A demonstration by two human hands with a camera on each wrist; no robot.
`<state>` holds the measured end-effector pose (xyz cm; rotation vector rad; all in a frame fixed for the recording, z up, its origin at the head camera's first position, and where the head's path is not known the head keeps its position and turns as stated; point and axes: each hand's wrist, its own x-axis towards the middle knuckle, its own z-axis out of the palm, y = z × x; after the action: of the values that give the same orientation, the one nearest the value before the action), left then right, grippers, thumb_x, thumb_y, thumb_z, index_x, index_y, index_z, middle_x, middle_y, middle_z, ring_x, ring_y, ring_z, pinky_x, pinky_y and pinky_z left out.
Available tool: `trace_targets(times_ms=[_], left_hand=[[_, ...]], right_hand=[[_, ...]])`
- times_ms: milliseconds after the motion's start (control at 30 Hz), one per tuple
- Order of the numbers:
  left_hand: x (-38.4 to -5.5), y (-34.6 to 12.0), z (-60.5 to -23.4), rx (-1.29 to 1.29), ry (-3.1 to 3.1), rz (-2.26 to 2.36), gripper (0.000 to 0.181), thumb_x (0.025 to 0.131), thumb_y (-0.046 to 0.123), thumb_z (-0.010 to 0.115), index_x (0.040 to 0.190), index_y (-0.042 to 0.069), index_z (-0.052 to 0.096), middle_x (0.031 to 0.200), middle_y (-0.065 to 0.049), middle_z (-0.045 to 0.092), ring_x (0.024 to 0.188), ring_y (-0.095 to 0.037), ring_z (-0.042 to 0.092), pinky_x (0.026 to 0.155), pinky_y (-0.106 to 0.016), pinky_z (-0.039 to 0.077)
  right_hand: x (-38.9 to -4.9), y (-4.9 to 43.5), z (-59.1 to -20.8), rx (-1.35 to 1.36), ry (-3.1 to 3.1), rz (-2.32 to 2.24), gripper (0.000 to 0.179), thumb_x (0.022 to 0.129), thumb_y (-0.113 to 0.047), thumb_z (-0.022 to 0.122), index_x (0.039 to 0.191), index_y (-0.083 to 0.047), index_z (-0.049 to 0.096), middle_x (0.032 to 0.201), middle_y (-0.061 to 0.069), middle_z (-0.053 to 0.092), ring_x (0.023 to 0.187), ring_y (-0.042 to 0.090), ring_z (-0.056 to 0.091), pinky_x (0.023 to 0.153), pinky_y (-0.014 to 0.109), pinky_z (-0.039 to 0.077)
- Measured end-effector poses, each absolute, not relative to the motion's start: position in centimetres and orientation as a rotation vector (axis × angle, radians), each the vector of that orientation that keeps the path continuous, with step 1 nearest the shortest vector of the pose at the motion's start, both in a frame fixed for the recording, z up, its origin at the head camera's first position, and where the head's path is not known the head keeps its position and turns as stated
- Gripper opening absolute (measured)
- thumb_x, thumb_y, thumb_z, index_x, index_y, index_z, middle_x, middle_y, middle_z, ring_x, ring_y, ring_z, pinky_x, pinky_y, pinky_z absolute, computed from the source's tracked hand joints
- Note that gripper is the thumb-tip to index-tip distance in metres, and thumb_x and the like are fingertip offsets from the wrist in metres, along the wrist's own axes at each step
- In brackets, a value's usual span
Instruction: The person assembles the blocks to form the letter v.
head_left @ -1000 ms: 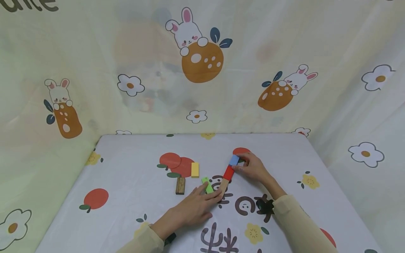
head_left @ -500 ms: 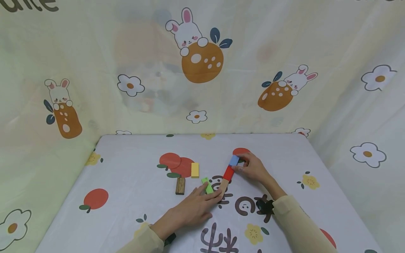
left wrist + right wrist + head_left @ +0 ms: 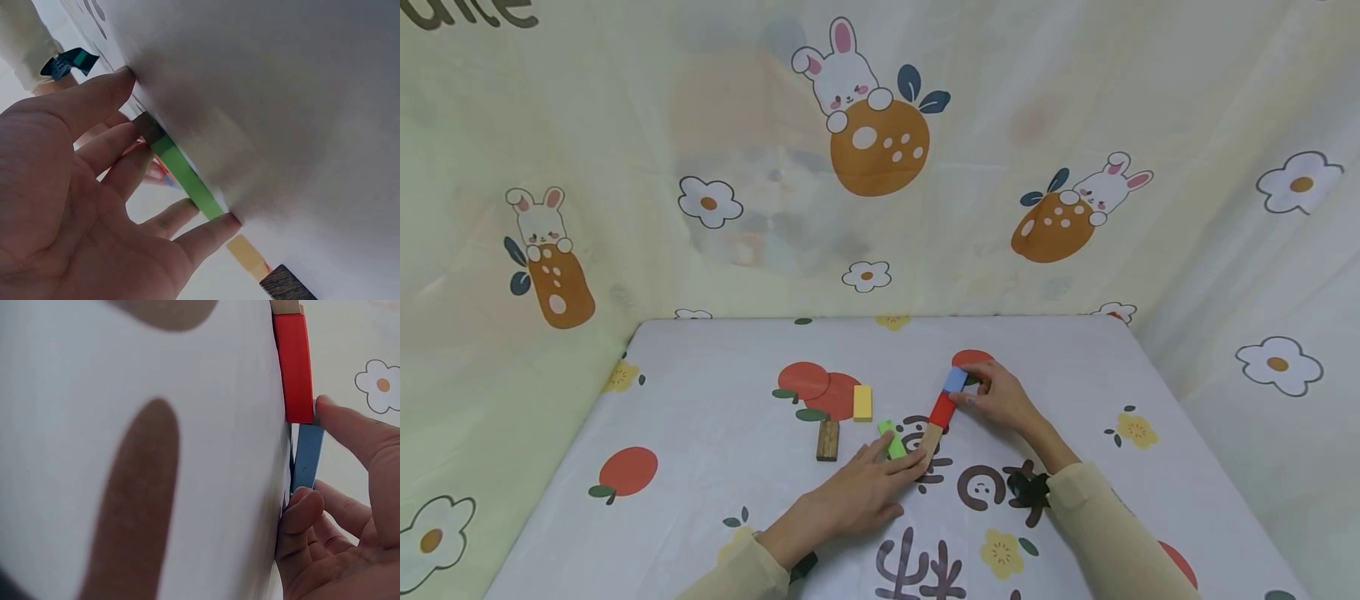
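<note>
A slanting row on the table is made of a tan wooden block [image 3: 931, 443], a red block [image 3: 942, 410] and a blue block [image 3: 955, 380]. My right hand [image 3: 1000, 400] pinches the blue block, its thumb near the seam with the red block and its fingertips at the far end. My left hand [image 3: 867, 492] lies spread with fairly straight fingers at the near end of the row. Some of its fingertips touch the tan block, and another reaches the green block [image 3: 892, 440]. In the left wrist view the green block [image 3: 187, 178] shows beyond the spread fingers.
Left of the row, a yellow block [image 3: 862, 403] and a dark brown wood-grain block [image 3: 827, 441] lie apart. The tabletop cloth [image 3: 700, 517] has printed fruit and flowers. A patterned curtain [image 3: 760, 267] rises behind the table's far edge.
</note>
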<state>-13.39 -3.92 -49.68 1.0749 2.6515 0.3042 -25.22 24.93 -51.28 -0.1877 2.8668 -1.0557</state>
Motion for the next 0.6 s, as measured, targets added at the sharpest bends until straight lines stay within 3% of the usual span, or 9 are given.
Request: trace_targets(times_ms=[600], left_hand=[[-13.47,-3.95,-49.89,1.072,2.652,0.303,0.077,0.100,0.035,0.073,0.166,0.036,0.034,0.173,0.017,0.033,0.166,-0.036,0.023,0.129,-0.057,0.035]], right_hand=[[-25.68,24.87,-51.83,-0.153,2.884,-1.035,0.062,0.091,-0.030,0.083,0.144,-0.004,0.063,0.119,0.018,0.061,0.088,0.022,0.052,0.072,0.029,0.045]])
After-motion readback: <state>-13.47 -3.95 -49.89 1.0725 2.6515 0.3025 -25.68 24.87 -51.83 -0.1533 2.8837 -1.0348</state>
